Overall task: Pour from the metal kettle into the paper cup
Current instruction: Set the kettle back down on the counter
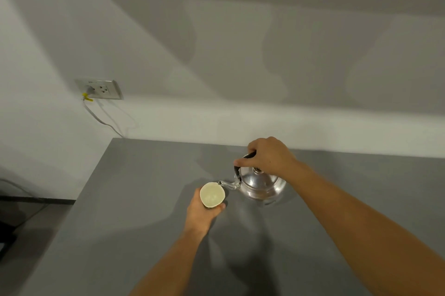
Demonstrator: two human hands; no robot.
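Nothing here can be read. The wall socket (101,89) bears a small printed mark along its top edge, perhaps a brand name, but it is too blurred to make out.

shiny metal kettle (261,183) tilted | spout touching white paper cup (212,194) rim

The desk (144,223) lies bare left and in front, while kettle (262,186) and cup (212,194) crowd its middle, spout touching rim.
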